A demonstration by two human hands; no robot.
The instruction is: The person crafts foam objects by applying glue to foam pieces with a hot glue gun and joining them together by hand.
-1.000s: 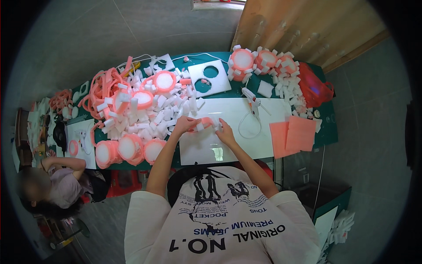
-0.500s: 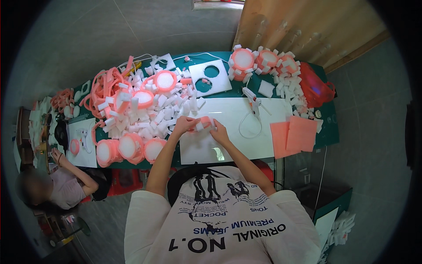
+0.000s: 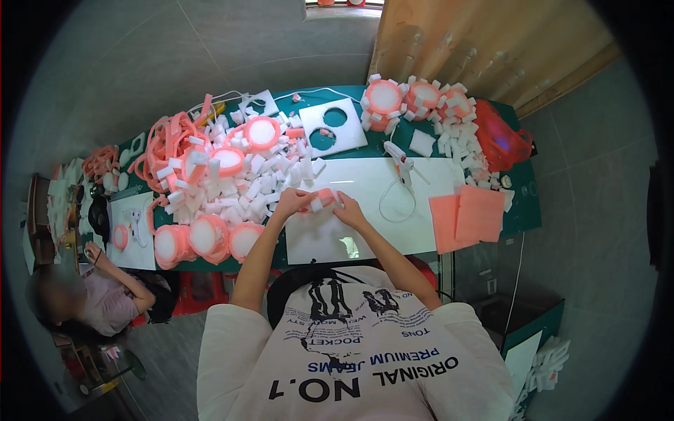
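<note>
The person's left hand point(image 3: 293, 202) and right hand point(image 3: 349, 210) meet over the near edge of a white board point(image 3: 393, 210) on the green table point(image 3: 523, 210). Both hands close around a small pink foam strip with white blocks point(image 3: 324, 199), pinched between the fingers just above the board's left part. How tightly each finger grips is too small to tell.

Just left of the left hand lies a heap of white foam blocks point(image 3: 260, 184), crowding right up to the wrist. Finished pink-rimmed discs point(image 3: 203, 238) stand in a row at the near table edge, and tangled pink foam strips point(image 3: 165, 140) lie farther left. Beyond the hands sits a white panel with round cut-outs point(image 3: 330, 130). A glue gun point(image 3: 399, 160) lies on the board right of the hands, its cord looping toward them. Pink foam sheets point(image 3: 467, 219) overlap the board's right end, and more discs point(image 3: 414, 102) are piled at the far edge beside a red bag point(image 3: 502, 140). Another person point(image 3: 91, 298) sits at the table's left end.
</note>
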